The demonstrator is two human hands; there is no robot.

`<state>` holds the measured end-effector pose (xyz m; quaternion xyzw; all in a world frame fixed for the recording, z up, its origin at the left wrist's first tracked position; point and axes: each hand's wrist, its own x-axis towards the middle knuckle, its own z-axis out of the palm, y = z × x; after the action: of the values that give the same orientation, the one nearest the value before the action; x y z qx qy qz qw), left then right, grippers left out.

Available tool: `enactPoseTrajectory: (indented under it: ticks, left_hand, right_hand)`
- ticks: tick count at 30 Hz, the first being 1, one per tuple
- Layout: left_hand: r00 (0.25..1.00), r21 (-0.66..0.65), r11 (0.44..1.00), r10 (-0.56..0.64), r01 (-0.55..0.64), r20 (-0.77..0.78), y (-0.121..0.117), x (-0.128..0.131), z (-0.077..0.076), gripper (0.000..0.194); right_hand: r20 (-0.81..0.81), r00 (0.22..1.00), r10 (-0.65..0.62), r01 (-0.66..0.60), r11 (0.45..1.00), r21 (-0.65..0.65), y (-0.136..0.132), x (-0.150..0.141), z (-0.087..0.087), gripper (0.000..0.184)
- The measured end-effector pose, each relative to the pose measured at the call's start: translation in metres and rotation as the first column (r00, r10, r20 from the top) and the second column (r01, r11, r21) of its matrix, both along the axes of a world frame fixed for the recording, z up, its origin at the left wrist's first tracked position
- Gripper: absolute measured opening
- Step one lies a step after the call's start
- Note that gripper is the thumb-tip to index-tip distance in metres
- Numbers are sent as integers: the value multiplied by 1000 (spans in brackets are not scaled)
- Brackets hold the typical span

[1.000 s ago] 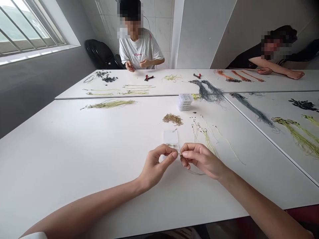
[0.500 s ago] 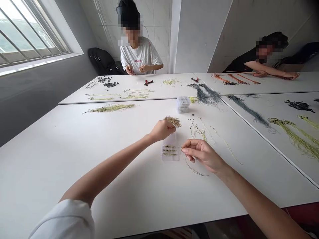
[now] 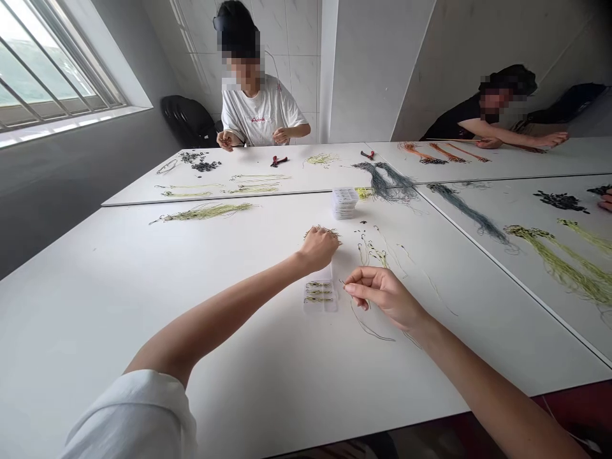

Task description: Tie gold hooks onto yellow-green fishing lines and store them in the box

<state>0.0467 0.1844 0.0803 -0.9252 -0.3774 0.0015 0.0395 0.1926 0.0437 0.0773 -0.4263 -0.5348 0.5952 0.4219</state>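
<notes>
My left hand (image 3: 321, 247) reaches down onto a pile of small gold metal pieces (image 3: 333, 234), and its fingers are hidden behind the back of the hand. Between thumb and fingertips, my right hand (image 3: 377, 287) pinches a fishing hook (image 3: 341, 282), its small curved tip sticking out to the left. Below and between the hands lies a clear plastic box (image 3: 329, 307), its lid side partly behind my left wrist. Several rigged hooks with yellow-green cord (image 3: 318, 292) rest in its compartments. Loose pale cords (image 3: 370, 328) trail on the table under my right hand.
Beyond my hands stands a stack of clear boxes (image 3: 344, 204). Hooked cords (image 3: 377, 255) lie to the right, a green cord bundle (image 3: 205, 213) at left. Grey cords (image 3: 389, 182) and red-handled pliers (image 3: 278, 161) are farther back. Two people sit across the tables.
My left hand has turned and moved onto the gold pile, covering much of it. My right hand keeps its pinch on the hook. The view has shifted slightly.
</notes>
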Motion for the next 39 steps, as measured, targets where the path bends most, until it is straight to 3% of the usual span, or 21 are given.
enactPoseTrajectory:
  ticks: [14,19,22,25,33,39]
  left_hand:
    - [999,-67,996,49,-51,-18,3,-7,0,15]
    - [995,-162,984,84,-75,46,18,-23,5,21]
    - [993,-240,971,45,-17,110,27,-37,7,19]
    - [985,-284,958,19,30,170,31,-44,3,17]
    - [956,-218,975,104,-43,276,40,-53,-13,25]
    - [933,-200,968,-75,154,352,32,-60,-11,21]
  right_hand:
    - [36,999,-17,17,1000,14,4,1,-9,16]
    - [52,998,-41,40,999,18,6,3,-12,17]
    - [45,998,-39,39,999,20,5,2,-11,16]
    - [58,998,-37,36,999,19,5,1,-11,16]
    - [100,994,-51,49,999,19,6,1,-12,15]
    - [112,993,-31,29,999,21,5,0,-11,16]
